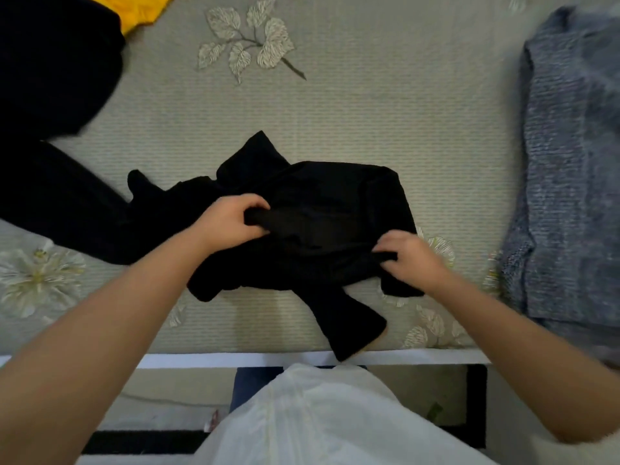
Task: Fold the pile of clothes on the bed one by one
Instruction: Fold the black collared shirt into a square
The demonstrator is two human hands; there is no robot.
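With our left hand [231, 218] and right hand [407, 256] each pinching the crumpled black garment [322, 209] at the bed's [369, 112] centre, we should probably draw them toward nine and three o'clock, spreading it flat before folding.
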